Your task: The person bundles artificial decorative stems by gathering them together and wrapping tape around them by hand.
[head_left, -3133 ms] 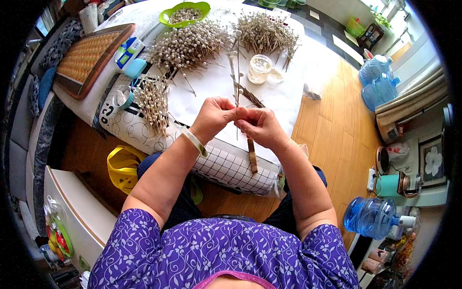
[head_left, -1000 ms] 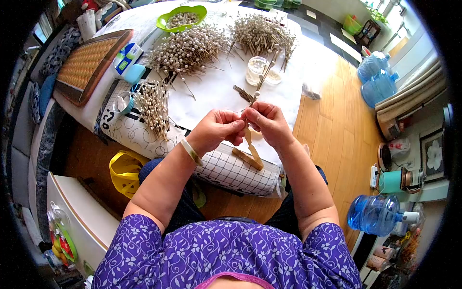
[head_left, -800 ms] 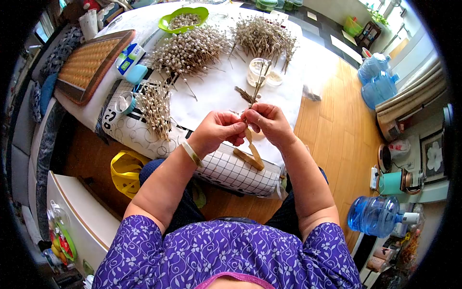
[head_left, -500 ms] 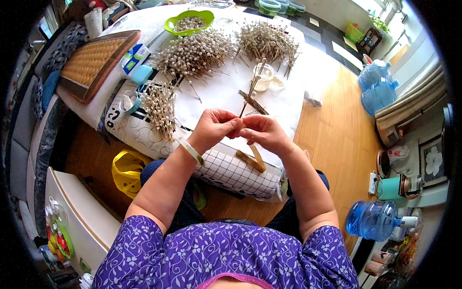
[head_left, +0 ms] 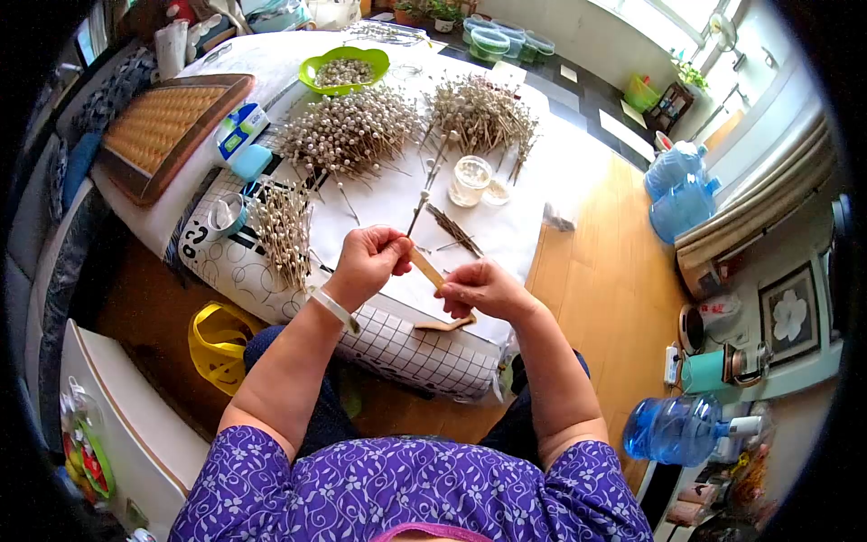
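My left hand (head_left: 366, 264) pinches the lower end of a thin brown stem (head_left: 418, 210) with white bead-like buds, tilted up and away from me. A tan strip of tape (head_left: 426, 267) stretches from the fingertips of that hand to my right hand (head_left: 488, 289), which is closed on it. Its loose tail (head_left: 447, 324) hangs below over the grid-patterned cloth. Beyond my hands lie some bare brown sticks (head_left: 454, 230). Near them stand a clear jar (head_left: 469, 183) with pale contents and a round lid (head_left: 497, 192).
Budded stems lie in a large pile (head_left: 348, 134), a second pile (head_left: 479, 113) and a smaller bunch (head_left: 282, 233). A green bowl (head_left: 379, 61) of loose buds stands behind. At left are a tape roll (head_left: 237, 217), a blue-lidded box (head_left: 251, 163) and a woven mat (head_left: 172, 126).
My hands have moved apart, and a length of the tape now shows taut between them. The whole view has shifted slightly, so the table sits further left.
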Motion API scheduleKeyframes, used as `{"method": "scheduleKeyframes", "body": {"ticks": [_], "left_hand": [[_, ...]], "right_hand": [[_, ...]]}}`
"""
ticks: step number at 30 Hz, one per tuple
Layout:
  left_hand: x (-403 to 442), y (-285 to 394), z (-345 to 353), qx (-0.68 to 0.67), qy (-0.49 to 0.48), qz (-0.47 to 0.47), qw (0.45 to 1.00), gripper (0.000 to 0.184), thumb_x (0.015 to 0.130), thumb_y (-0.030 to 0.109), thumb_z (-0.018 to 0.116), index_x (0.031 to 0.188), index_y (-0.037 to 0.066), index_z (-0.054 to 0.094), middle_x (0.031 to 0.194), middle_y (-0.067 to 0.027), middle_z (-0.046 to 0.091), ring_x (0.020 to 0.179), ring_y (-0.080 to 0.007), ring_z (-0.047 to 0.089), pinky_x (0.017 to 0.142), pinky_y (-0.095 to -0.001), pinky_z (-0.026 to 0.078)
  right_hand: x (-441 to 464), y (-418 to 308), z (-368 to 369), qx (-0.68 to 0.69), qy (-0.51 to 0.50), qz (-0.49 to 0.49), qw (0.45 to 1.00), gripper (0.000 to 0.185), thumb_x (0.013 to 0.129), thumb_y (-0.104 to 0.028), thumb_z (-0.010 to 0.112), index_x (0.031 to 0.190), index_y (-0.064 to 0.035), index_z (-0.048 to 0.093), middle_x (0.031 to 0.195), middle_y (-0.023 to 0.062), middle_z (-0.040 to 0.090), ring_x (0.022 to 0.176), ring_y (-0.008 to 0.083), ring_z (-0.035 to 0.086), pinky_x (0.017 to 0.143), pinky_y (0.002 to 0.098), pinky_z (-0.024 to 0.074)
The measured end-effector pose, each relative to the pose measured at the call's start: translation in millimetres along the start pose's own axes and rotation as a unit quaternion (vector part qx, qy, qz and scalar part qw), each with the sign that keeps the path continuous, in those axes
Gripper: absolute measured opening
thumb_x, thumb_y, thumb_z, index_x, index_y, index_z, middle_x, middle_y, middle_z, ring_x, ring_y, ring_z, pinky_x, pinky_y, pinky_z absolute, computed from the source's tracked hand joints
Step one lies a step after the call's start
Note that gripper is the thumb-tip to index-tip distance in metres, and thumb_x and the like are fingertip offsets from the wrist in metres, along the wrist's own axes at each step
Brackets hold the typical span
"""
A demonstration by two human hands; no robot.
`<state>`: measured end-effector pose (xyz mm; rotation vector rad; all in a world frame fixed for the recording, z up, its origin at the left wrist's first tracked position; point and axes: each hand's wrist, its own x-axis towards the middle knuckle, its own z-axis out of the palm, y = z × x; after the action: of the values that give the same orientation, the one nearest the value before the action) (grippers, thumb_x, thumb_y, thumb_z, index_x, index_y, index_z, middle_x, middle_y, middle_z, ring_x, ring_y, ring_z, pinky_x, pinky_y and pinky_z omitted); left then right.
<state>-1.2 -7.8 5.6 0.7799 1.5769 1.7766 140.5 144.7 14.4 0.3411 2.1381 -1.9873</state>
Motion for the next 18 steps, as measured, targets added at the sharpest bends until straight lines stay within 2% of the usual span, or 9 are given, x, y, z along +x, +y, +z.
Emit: {"method": "scheduleKeyframes", "body": {"ticks": [3,5,7,9,12,13,15,16,18], "left_hand": [[-5,-1,5,-0.022,-0.015,0.045,0.999,0.012,0.083,0.008,0.053,0.083,-0.003,0.057,0.067,-0.0051,0.058,0.056,-0.0093,0.054,0.053,-0.0214,0.048],[-13,0,11,-0.042,-0.036,0.021,0.998,0.012,0.083,0.008,0.053,0.084,-0.003,0.058,0.068,-0.0051,0.059,0.056,-0.0095,0.054,0.053,-0.0218,0.048],[-22,2,14,-0.073,-0.093,0.028,0.993,0.011,0.083,0.008,0.054,0.085,-0.002,0.058,0.070,-0.0054,0.059,0.058,-0.0094,0.055,0.054,-0.0217,0.048],[-33,-2,19,-0.139,-0.131,0.030,0.981,0.009,0.081,0.006,0.056,0.084,-0.002,0.059,0.071,-0.0054,0.060,0.062,-0.0093,0.057,0.057,-0.0218,0.049],[-43,9,21,-0.125,-0.156,0.019,0.980,0.008,0.081,0.004,0.056,0.082,-0.003,0.059,0.071,-0.0049,0.060,0.061,-0.0083,0.055,0.056,-0.0204,0.047],[-44,10,20,-0.130,-0.153,0.015,0.979,0.008,0.081,0.005,0.056,0.082,-0.003,0.059,0.070,-0.0047,0.060,0.060,-0.0080,0.055,0.056,-0.0196,0.046],[-41,8,17,-0.153,-0.150,0.028,0.976,0.009,0.082,0.006,0.056,0.083,-0.003,0.059,0.071,-0.0047,0.060,0.061,-0.0078,0.055,0.056,-0.0201,0.046],[-40,8,15,-0.155,-0.145,0.031,0.977,0.009,0.082,0.006,0.056,0.083,-0.003,0.059,0.071,-0.0047,0.060,0.061,-0.0078,0.055,0.056,-0.0201,0.046],[-37,10,12,-0.179,-0.136,0.030,0.974,0.010,0.082,0.007,0.056,0.084,-0.003,0.059,0.072,-0.0047,0.060,0.061,-0.0076,0.055,0.057,-0.0205,0.047]], "right_hand": [[0,0,-4,-0.072,0.023,0.037,0.996,0.022,0.085,-0.022,0.053,0.091,-0.0020,0.062,0.075,0.0039,0.063,0.066,0.0092,0.058,0.054,0.0214,0.0462],[7,5,-11,-0.033,0.100,-0.006,0.994,0.021,0.084,-0.021,0.054,0.089,-0.0018,0.061,0.078,0.0054,0.063,0.066,0.0094,0.058,0.054,0.0221,0.0462],[20,6,-19,-0.008,0.159,-0.062,0.985,0.021,0.084,-0.020,0.054,0.092,-0.0025,0.061,0.078,0.0033,0.062,0.067,0.0090,0.057,0.053,0.0205,0.0443],[40,-7,-13,-0.014,0.236,-0.086,0.968,0.017,0.083,-0.016,0.055,0.087,-0.0006,0.060,0.072,0.0029,0.061,0.061,0.0078,0.055,0.049,0.0198,0.0420],[94,-8,-18,-0.013,0.246,-0.147,0.958,0.017,0.080,-0.018,0.060,0.086,-0.0016,0.062,0.072,0.0055,0.062,0.061,0.0092,0.058,0.051,0.0201,0.0443],[113,-14,-17,-0.080,0.295,-0.152,0.940,0.022,0.077,-0.019,0.063,0.087,0.0004,0.062,0.071,0.0068,0.062,0.057,0.0093,0.057,0.051,0.0211,0.0448],[147,-30,-22,-0.203,0.328,-0.182,0.904,0.024,0.075,-0.022,0.064,0.088,-0.0011,0.063,0.076,0.0086,0.064,0.064,0.0139,0.060,0.057,0.0265,0.0473],[163,-39,-22,-0.207,0.322,-0.182,0.906,0.024,0.075,-0.022,0.064,0.088,-0.0011,0.063,0.076,0.0086,0.064,0.064,0.0139,0.060,0.057,0.0265,0.0473],[191,-55,-21,-0.438,0.395,-0.176,0.788,0.022,0.074,-0.026,0.063,0.086,-0.0078,0.064,0.081,0.0090,0.064,0.074,0.0209,0.061,0.065,0.0319,0.0476]]}}
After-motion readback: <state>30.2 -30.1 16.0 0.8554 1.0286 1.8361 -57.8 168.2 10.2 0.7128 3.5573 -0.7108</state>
